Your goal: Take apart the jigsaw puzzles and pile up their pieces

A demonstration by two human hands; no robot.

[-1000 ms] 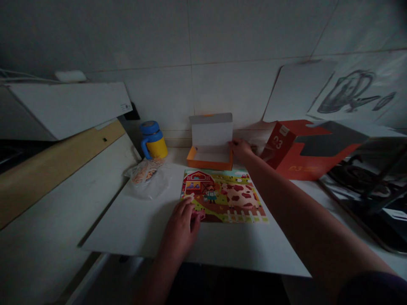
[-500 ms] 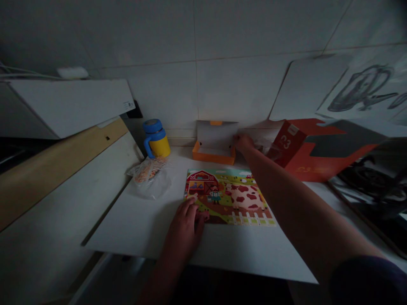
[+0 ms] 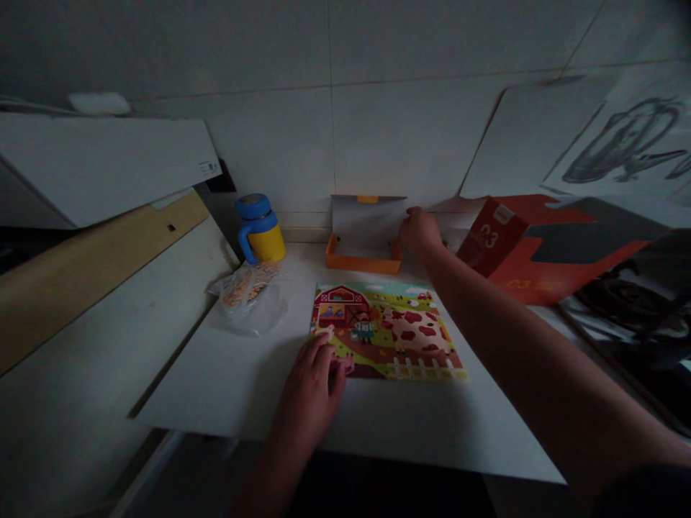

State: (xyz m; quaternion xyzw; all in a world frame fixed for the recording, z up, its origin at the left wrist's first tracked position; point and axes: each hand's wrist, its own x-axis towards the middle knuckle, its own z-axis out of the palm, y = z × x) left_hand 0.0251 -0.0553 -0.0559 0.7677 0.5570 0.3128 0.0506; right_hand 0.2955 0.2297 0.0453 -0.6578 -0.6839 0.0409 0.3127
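A farm picture board with a barn, a farmer and a spotted cow lies flat on the white table. My left hand rests on its lower left edge, fingers a little apart and holding nothing. Beyond the board stands an orange cardboard box, its grey-lined lid tipped up against the wall. My right hand reaches across to the right edge of that lid, fingers curled against it. The thumb is hidden, and the grip is partly out of sight.
A blue and yellow mug stands at the back left, behind a clear plastic bag of small pieces. A large red carton sits right of my forearm, near a dark stove. Boards and a white box line the left.
My right hand has risen slightly along the box lid's right edge. The view has shifted a little. My left hand stays on the picture board.
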